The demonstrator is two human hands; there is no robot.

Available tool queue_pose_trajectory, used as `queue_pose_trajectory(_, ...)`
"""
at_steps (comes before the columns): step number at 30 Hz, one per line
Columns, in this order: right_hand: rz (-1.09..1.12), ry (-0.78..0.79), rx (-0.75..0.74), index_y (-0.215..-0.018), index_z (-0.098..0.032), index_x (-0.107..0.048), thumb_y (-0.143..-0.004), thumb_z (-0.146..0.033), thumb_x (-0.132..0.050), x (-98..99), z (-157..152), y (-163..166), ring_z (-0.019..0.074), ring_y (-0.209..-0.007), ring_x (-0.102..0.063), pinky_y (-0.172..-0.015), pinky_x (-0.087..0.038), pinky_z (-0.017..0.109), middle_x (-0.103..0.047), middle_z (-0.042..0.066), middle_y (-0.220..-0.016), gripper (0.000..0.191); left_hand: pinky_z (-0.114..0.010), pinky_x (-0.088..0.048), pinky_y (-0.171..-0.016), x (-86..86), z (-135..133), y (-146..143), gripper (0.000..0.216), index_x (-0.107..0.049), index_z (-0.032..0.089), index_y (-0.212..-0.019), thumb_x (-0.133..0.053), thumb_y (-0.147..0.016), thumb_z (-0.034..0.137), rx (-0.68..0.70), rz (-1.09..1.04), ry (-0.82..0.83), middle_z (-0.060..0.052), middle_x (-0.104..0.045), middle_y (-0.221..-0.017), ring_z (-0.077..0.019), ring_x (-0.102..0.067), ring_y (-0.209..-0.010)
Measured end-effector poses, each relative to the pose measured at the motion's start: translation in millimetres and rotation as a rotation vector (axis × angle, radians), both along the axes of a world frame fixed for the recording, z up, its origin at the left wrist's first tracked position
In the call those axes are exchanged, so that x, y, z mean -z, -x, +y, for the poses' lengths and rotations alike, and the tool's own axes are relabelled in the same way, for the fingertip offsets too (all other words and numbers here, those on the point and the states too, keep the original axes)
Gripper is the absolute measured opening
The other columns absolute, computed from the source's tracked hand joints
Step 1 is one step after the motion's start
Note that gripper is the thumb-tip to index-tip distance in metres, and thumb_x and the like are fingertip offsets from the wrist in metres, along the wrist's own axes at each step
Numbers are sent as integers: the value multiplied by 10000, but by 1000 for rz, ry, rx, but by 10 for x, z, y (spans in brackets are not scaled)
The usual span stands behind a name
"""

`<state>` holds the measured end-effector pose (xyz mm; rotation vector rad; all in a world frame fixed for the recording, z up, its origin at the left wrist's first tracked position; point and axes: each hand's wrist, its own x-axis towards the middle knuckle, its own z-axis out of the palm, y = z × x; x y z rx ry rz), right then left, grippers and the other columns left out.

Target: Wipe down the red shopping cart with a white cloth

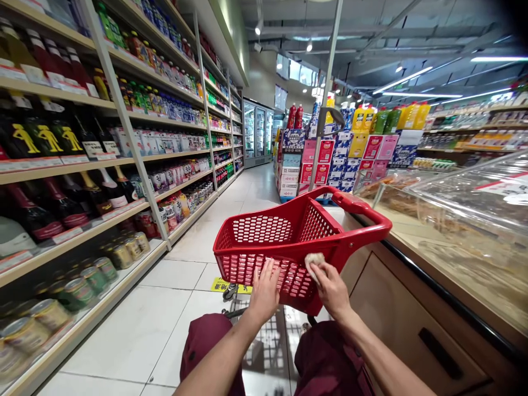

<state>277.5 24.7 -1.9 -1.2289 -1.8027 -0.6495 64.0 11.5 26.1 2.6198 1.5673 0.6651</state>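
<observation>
A red plastic shopping basket on wheels (264, 236) stands in the aisle in front of me, tilted, its inside bare as far as I can see. My left hand (264, 294) lies flat against its near wall, fingers stretched out. My right hand (330, 286) pinches a small pale cloth or wad (314, 260) and presses it against the basket's near rim. My knees in dark red trousers show below.
Shelves of bottles, cans and jars (82, 181) run along the left. A counter with clear bulk-food bins (454, 220) stands close on the right. Stacked drink cartons (325, 159) and a pole lie ahead; fridges stand at the aisle's far end. White tiled floor (136, 330).
</observation>
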Motion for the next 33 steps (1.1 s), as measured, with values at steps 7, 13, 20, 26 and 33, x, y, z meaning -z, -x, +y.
queue_pose_trajectory(7, -62, 73, -22, -1162, -211, -551, -857, -127, -327, 8, 101, 375, 179, -882, -535, -766, -483, 306, -563, 89, -989, 387, -500, -144, -1079, 20, 36, 147, 591, -362, 167, -1301, -421, -721, 72, -21, 8, -34, -94, -255, -1443, -213, -157, -1339)
queue_pose_trajectory(13, -30, 50, -102, -1185, -191, -534, -864, -147, -351, -102, 222, 595, 184, -907, -534, -802, -469, 306, -557, 99, -997, 372, -484, -123, -1089, 43, 92, 338, 556, -387, 141, -1288, -427, -735, 97, -130, 13, -38, -112, -246, -1444, -220, -145, -1342)
queue_pose_trajectory(20, -207, 106, -172, -1112, -238, -578, -865, -157, -342, 94, 191, 930, 178, -841, -557, -689, -481, 263, -608, 71, -982, 351, -489, -135, -1083, 84, 120, 611, 566, -374, 156, -1297, -438, -738, 97, -191, 27, -3, -108, -236, -1448, -227, -142, -1343)
queue_pose_trajectory(26, -249, 62, -214, -1213, -206, -508, -850, -137, -388, -215, 480, 1454, 258, -1126, -461, -907, -384, 414, -497, 103, -1273, 388, -489, -157, -1075, 87, 189, 893, 574, -371, 126, -1297, -437, -727, 100, -303, 17, 36, -131, -238, -1444, -236, -157, -1339)
queue_pose_trajectory(33, -419, -6, -390, -1232, -113, -484, -831, -54, -350, -35, 684, 1589, 227, -1292, -286, -1005, -348, 412, -447, 118, -1324, 427, -494, -171, -1070, 225, 145, 1196, 587, -370, 132, -1292, -441, -713, 69, -411, 31, 93, -134, -258, -1436, -241, -194, -1329)
